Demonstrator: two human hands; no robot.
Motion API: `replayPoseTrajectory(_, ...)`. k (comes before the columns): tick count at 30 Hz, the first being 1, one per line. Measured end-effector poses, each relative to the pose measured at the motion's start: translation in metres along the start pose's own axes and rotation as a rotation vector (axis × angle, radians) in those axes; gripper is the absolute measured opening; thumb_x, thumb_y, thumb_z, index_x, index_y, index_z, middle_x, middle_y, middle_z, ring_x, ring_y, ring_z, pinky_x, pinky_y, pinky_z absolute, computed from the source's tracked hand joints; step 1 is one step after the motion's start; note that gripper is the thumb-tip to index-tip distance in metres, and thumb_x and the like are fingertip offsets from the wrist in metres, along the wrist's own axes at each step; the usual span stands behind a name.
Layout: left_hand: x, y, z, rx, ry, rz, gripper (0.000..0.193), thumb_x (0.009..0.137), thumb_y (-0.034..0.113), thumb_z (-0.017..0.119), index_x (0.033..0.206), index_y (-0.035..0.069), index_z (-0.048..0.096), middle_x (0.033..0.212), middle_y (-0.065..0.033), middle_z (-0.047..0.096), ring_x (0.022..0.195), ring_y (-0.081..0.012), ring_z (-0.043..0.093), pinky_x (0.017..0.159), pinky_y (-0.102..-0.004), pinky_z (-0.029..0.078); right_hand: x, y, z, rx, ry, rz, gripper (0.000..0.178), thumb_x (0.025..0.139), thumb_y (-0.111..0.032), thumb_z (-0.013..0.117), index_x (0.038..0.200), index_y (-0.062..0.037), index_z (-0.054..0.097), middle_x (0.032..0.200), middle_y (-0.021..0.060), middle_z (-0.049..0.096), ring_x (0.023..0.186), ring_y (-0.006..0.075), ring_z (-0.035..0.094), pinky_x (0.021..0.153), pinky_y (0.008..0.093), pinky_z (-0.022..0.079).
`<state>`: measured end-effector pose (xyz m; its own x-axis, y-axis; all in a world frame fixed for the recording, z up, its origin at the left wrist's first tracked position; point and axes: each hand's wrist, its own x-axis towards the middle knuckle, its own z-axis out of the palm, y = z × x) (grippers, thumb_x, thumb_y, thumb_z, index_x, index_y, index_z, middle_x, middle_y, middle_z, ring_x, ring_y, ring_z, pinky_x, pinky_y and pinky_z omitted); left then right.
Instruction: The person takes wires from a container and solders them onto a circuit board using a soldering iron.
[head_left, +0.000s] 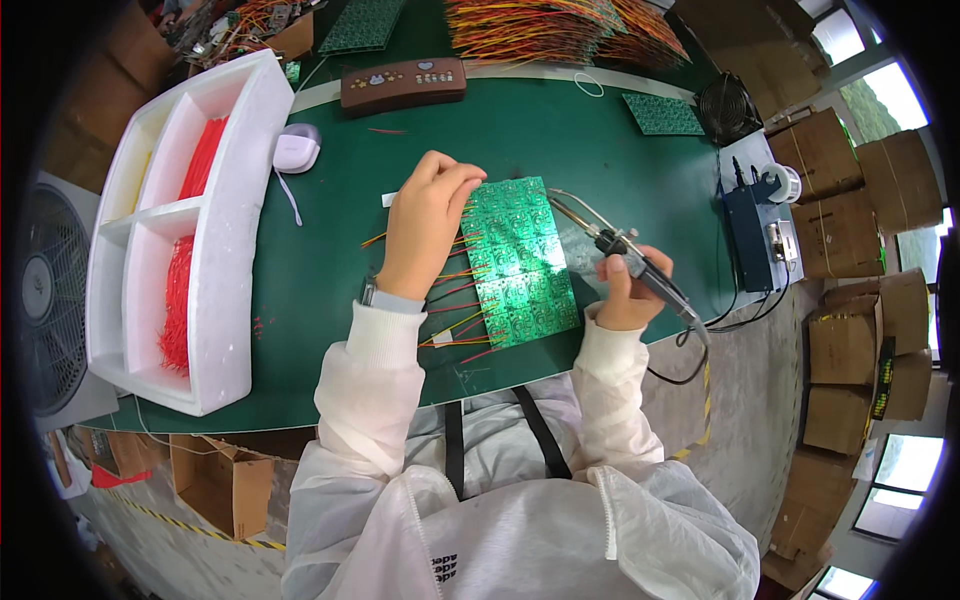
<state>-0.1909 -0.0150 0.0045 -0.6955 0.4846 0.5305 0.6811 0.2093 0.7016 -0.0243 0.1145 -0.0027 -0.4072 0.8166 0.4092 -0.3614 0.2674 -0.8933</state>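
The left hand is pinching its fingertips together at the board's upper-left corner, wrist bending over; whether it is holding a wire, I cannot tell. The right hand is gripping the iron by its handle, keeping fingers behind the probably hot tip, which is pointing up-left toward the board's right edge. The board is lying flat on the table, likely being light, stiff and brittle; its edges are offering the safest hold. Thin, probably bendy wires are jutting leftward.
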Motion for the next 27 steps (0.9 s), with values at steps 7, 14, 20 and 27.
replayPoseTrajectory(7, -0.01, 0.01, 0.0, -0.068, -0.139, -0.069, 0.007, 0.075, 0.003, 0.062, 0.08, -0.001, 0.059, 0.074, -0.0066, 0.052, 0.061, -0.0169, 0.052, 0.056, -0.0257, 0.042, 0.025, -0.006, 0.003, -0.129, -0.13, -0.065, 0.03, 0.069, -0.012, 0.069, 0.086, -0.0027, 0.046, 0.073, 0.0027, 0.049, 0.062, 0.0094, 0.044, 0.057, 0.0229, 0.038)
replayPoseTrajectory(14, -0.011, 0.01, 0.001, 0.133, -0.149, 0.033, 0.008, 0.071, 0.002, 0.062, 0.075, 0.001, 0.056, 0.072, -0.0051, 0.051, 0.067, -0.0177, 0.051, 0.063, -0.0286, 0.04, 0.015, 0.013, 0.016, -0.166, -0.202, -0.148, 0.029, 0.07, -0.004, 0.066, 0.085, -0.0029, 0.042, 0.071, 0.0061, 0.052, 0.055, 0.0078, 0.046, 0.052, 0.0209, 0.039)
replayPoseTrajectory(20, -0.012, 0.012, 0.003, 0.228, -0.128, 0.051, 0.008, 0.068, 0.004, 0.065, 0.072, 0.004, 0.057, 0.07, -0.0026, 0.052, 0.067, -0.0176, 0.051, 0.065, -0.03, 0.038, 0.012, 0.015, 0.014, -0.199, -0.25, -0.123, 0.03, 0.069, -0.004, 0.066, 0.085, -0.0026, 0.041, 0.069, 0.0056, 0.052, 0.053, 0.0072, 0.046, 0.049, 0.0201, 0.039)
replayPoseTrajectory(27, -0.012, 0.011, 0.005, 0.257, -0.088, 0.055, 0.009, 0.066, 0.004, 0.066, 0.07, 0.005, 0.057, 0.069, -0.0016, 0.052, 0.066, -0.0172, 0.05, 0.065, -0.0302, 0.037, 0.013, 0.016, 0.016, -0.229, -0.263, -0.174, 0.03, 0.069, -0.004, 0.067, 0.084, -0.0021, 0.042, 0.068, 0.0056, 0.053, 0.052, 0.0065, 0.047, 0.046, 0.0198, 0.039)
